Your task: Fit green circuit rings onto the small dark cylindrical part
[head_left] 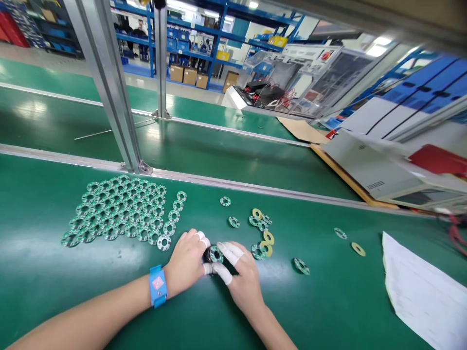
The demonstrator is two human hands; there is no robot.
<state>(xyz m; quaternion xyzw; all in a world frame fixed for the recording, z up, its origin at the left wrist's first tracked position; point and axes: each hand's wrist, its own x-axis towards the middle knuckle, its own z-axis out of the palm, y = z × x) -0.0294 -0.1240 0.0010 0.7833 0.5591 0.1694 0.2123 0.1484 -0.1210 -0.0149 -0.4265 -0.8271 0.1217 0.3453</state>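
Note:
My left hand (188,260) and my right hand (243,277) meet over a small black round part (209,253) on the green bench. A green ring-shaped circuit board (216,253) lies on top of that part. White finger cots cover the fingertips of both hands, which pinch the part and the ring from either side. A blue wrist strap (158,286) is on my left wrist. A laid-out patch of several green rings (120,209) lies left of my hands. Loose green and yellow rings (261,228) are scattered to the right.
A white sheet of paper (423,291) lies at the right edge of the bench. An aluminium post (109,87) stands on the rail behind the rings. White equipment boxes (383,165) sit at the right. Blue shelving (204,39) stands far behind.

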